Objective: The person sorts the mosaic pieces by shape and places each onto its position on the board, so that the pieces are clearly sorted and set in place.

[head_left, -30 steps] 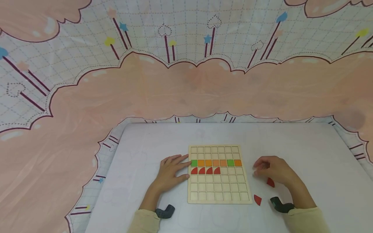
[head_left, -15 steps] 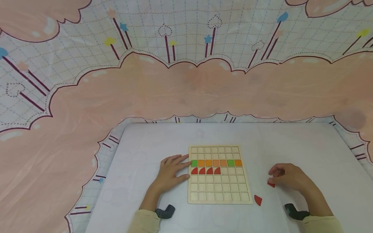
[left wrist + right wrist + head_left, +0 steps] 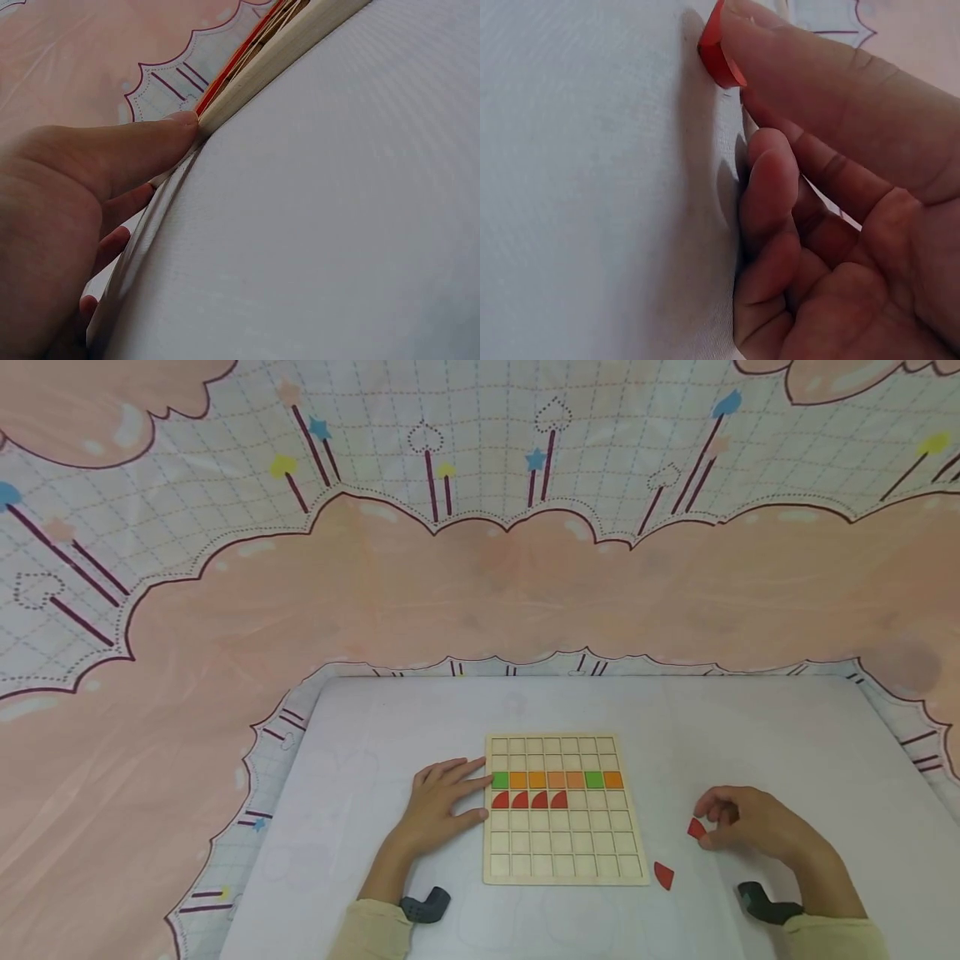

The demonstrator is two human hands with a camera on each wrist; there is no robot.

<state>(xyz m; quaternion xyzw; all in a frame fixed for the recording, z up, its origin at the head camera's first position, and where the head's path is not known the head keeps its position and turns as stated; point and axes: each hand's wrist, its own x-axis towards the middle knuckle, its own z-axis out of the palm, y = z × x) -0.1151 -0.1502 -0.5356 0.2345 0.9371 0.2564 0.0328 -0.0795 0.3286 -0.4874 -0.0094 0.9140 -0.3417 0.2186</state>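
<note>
Red spare piece (image 3: 663, 875) beside wooden board (image 3: 564, 869)

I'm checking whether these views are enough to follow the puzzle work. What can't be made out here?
- Red piece in the right hand: its full shape, covered by the thumb in the right wrist view and small in the head view.
- Board in the left wrist view: only its edge shows; the grid is out of sight.
- Left hand: its underside, hidden in the head view.
</note>
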